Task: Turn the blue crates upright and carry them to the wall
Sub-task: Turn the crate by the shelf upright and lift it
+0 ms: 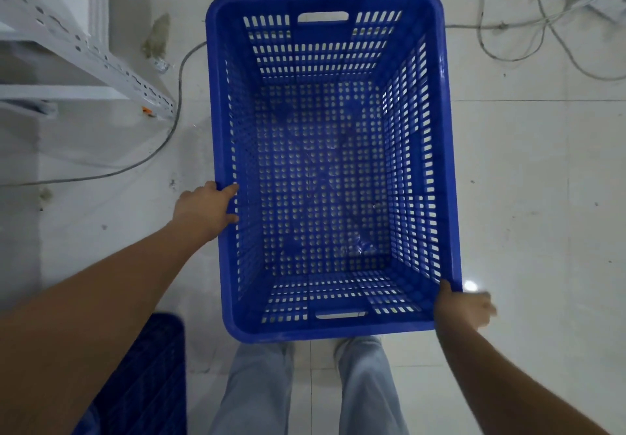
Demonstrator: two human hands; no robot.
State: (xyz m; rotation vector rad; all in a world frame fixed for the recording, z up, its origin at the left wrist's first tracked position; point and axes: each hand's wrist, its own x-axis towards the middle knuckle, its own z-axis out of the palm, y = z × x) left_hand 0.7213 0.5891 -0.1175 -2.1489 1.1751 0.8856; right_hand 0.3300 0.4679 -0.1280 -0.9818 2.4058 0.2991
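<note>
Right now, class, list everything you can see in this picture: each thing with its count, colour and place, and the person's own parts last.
Blue crate: one, blue, centre, open side up, held by both hands.
Second crate: one, dark blue, bottom left, partly hidden by the arm.
Metal rack: one, white, upper left.
Cables: several, grey-white, on the floor, upper right and left.
Floor: white tiles.
Legs: two, pale trousers, bottom centre.
Left hand: grips the crate's left rim.
Right hand: grips the near right corner.
</note>
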